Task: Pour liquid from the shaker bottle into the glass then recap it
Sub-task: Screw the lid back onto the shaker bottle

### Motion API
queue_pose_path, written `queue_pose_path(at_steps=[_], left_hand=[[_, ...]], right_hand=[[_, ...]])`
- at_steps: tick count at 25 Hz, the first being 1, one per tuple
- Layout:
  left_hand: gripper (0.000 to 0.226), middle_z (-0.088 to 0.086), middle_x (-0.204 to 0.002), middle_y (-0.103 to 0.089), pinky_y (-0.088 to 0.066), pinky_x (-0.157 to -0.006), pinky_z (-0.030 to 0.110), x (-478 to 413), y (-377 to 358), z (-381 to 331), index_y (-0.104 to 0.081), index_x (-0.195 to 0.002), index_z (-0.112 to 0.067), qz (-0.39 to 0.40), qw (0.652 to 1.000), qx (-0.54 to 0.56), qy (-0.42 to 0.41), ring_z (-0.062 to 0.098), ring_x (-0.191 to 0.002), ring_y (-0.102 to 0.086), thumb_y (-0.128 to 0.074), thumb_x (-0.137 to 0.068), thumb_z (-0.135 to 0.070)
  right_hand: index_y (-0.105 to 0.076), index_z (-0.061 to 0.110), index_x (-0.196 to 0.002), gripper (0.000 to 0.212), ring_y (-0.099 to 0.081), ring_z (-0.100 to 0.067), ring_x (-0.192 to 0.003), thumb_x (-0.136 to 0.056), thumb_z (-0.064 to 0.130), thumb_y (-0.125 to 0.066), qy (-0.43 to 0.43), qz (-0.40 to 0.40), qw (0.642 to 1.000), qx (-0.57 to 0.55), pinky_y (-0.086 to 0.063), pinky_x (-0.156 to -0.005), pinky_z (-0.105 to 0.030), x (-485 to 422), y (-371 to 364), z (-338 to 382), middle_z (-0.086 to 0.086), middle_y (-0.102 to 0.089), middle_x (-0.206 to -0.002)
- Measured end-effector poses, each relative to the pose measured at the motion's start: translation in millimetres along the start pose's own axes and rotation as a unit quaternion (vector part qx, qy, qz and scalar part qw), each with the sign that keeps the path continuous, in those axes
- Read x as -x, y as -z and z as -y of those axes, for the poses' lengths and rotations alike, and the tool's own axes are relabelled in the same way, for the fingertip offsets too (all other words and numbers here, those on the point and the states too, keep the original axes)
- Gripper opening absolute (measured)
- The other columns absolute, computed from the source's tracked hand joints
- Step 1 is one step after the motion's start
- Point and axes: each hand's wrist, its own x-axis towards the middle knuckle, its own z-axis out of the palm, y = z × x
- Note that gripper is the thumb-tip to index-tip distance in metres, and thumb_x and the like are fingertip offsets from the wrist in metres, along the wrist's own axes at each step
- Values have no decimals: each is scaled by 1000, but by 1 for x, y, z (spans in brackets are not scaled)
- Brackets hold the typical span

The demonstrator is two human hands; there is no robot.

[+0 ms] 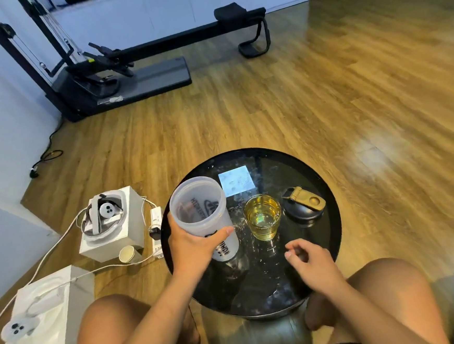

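My left hand (pixel 196 244) grips a translucent shaker bottle (pixel 201 209) with black print. The bottle is uncapped, its open mouth faces the camera, and it looks empty. It stands at the left side of a round black table (pixel 331 234). Just right of it sits a short glass (pixel 263 216) holding yellow liquid. The bottle's black cap (pixel 303 206) with a gold flip lid lies on the table right of the glass. My right hand (pixel 309 263) hovers over the table's near right part, fingers loosely curled, holding nothing.
Droplets wet the table around the glass. A white square reflection (pixel 236 183) shows behind the bottle. On the floor to the left stand two white boxes (pixel 110 224) with headsets, cables, a power strip (pixel 157 231) and a paper cup (pixel 127 254). My bare knees flank the table.
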Motion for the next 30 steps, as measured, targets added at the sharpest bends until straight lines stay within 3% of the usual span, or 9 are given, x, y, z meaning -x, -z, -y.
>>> queue_pose_path(at_steps=[7, 11, 14, 16, 19, 21, 24, 28, 30], left_hand=[[116, -7, -136, -55, -46, -107, 34, 6, -2, 8, -39, -145, -23, 25, 1000, 10, 3, 11, -126, -53, -102, -48, -33], [123, -10, -138, -52, -44, -109, 32, 6, -2, 9, -35, -147, -27, 40, 999, 30, 11, 9, -130, -50, -95, -42, -50], [121, -10, -139, -50, -41, -110, 30, 6, -2, 9, -33, -147, -27, 50, 998, 44, 15, 8, -132, -47, -100, -47, -39], [121, -12, -140, -47, -39, -110, 27, 7, -1, 9, -31, -148, -27, 61, 996, 58, 13, 6, -133, -44, -101, -50, -30], [124, -23, -138, -43, -38, -102, 15, 7, 6, 9, -28, -144, -36, 91, 992, 86, 10, -7, -130, -43, -99, -43, -42], [123, -28, -136, -42, -39, -98, 9, 6, 14, 7, -27, -142, -39, 102, 991, 83, -4, -13, -129, -41, -93, -39, -50], [132, -19, -143, -41, -39, -105, 17, 1, 21, 2, -23, -149, -33, 109, 991, 73, -27, -5, -134, -40, -95, -39, -51], [122, -14, -141, -49, -45, -108, 31, -7, 18, 0, -36, -146, -26, 114, 990, 83, -29, 3, -134, -47, -96, -43, -49], [116, -15, -139, -53, -47, -109, 34, -8, 16, 3, -40, -144, -25, 106, 991, 85, -20, 3, -132, -49, -94, -45, -48]], right_hand=[[-66, 28, -94, 6, -61, -5, -75, -89, 25, -65, -2, 7, 1000, 16, -41, -62, -8, -1, -2, -2, 8, -67, -81], [-66, 28, -94, 7, -61, -7, -76, -89, 23, -65, -4, 15, 1000, 15, -41, -65, -10, -2, -7, -3, 7, -68, -82], [-66, 29, -93, 8, -62, -7, -76, -89, 23, -65, -1, 18, 1000, 14, -41, -65, -12, -1, -10, -1, 8, -67, -81], [-65, 32, -91, 10, -63, -8, -77, -89, 22, -65, -4, 21, 1000, 2, -45, -69, -18, 0, -11, -2, 7, -68, -81], [-66, 34, -91, 12, -68, -15, -79, -87, 22, -66, -22, 10, 999, -42, -56, -77, -40, -4, -4, 2, 3, -70, -81], [-68, 29, -96, 11, -67, -14, -79, -87, 24, -67, -3, -32, 998, -46, -57, -77, -38, -19, 13, 13, 4, -70, -82], [-68, 21, -105, 20, -64, -13, -85, -86, 29, -68, 49, -125, 990, 42, -47, -70, -21, -59, 50, 36, 5, -68, -89], [-53, 23, -132, 56, -48, -27, -122, -84, 52, -63, 16, -77, 960, 269, -47, -95, -40, -116, 67, 35, -6, -54, -128], [-47, 20, -138, 70, -41, -32, -129, -81, 57, -64, -17, -40, 946, 321, -41, -102, -43, -134, 63, 28, -10, -48, -136]])
